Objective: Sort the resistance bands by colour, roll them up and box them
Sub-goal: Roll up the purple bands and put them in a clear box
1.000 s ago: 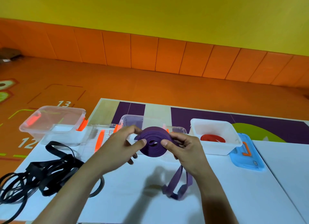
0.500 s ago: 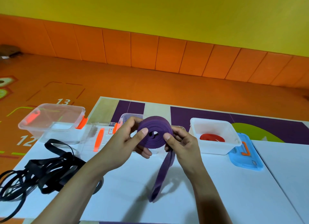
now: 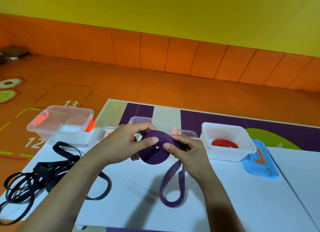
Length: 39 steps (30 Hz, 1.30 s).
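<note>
Bands of black rubber (image 3: 34,180) lie tangled at 8 o'clock from the purple band (image 3: 155,154), and a clear box (image 3: 69,108) stands at 10 o'clock. The left hand (image 3: 121,143) grips the purple coil's left edge, its fingers (image 3: 147,141) curled round it. The coil is flat, wound in tight rings and held just above the white table (image 3: 242,197). Its loose tail droops in a loop toward 5 o'clock. The right hand (image 3: 188,154) pinches the right edge. At 3 o'clock a white box (image 3: 225,154) holds a red band (image 3: 224,143), with a blue lid (image 3: 259,164) beside it. Beyond lie orange floor and a yellow wall.
</note>
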{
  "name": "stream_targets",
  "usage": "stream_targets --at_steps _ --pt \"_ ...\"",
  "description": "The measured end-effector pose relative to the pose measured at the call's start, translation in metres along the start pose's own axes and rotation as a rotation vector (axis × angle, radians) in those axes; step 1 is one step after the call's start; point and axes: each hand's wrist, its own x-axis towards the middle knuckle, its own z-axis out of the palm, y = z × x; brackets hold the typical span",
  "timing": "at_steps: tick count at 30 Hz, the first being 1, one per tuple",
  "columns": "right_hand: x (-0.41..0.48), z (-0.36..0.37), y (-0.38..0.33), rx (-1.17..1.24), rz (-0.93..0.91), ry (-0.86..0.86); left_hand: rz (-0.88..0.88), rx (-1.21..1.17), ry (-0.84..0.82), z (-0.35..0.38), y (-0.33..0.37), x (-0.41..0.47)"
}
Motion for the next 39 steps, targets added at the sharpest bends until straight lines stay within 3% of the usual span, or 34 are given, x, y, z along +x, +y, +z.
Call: stream_targets --at_steps 3,12,18,21,25,31,39 --pt "0.000 -0.002 0.000 0.097 0.027 0.041 0.033 -0.069 -0.009 0.008 -0.002 0.003" --pt "0.001 0.001 0.017 0.199 0.076 0.181 0.016 -0.521 0.200 0.040 -0.007 0.008" --pt "-0.001 -0.001 0.027 0.377 0.116 0.093 -0.012 -0.645 0.210 0.047 -0.008 0.006" --pt "0.000 -0.002 0.026 0.349 0.136 0.096 -0.050 -0.558 0.189 0.040 -0.010 0.002" --pt "0.000 0.000 0.022 0.239 0.117 0.057 -0.078 -0.201 0.149 0.017 -0.013 -0.006" --pt "0.000 0.005 0.013 0.168 0.071 -0.009 0.016 -0.078 0.089 0.005 -0.003 -0.004" --pt "-0.010 -0.021 0.043 0.001 0.212 -0.139 0.062 0.014 0.297 0.001 -0.004 0.000"
